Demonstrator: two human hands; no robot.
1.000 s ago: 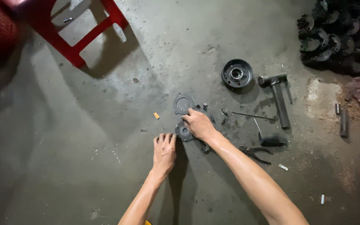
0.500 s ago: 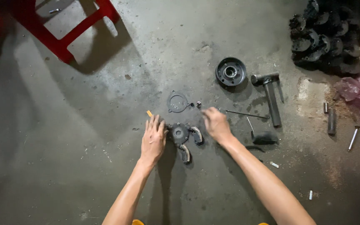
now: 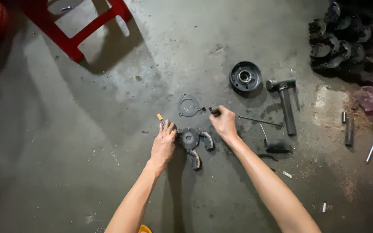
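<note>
Down on the concrete floor (image 3: 87,172), the left hand (image 3: 164,144) presses flat on the edge of the clutch shoe assembly (image 3: 191,142), fingers spread and holding nothing, seemingly to steady it. The right hand (image 3: 224,123) pinches a small dark part (image 3: 215,111) just beside the ring plate (image 3: 189,106), with the hammer (image 3: 285,101) lying within reach.

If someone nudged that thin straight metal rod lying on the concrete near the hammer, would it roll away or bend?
The thin straight metal rod looks round and slender, so a sideways nudge would probably roll it, though the rough concrete floor may stop it soon. It lies dead straight, so it is likely stiff rather than floppy. Being so thin, it probably feels light beside the grey metal hammer.
</note>
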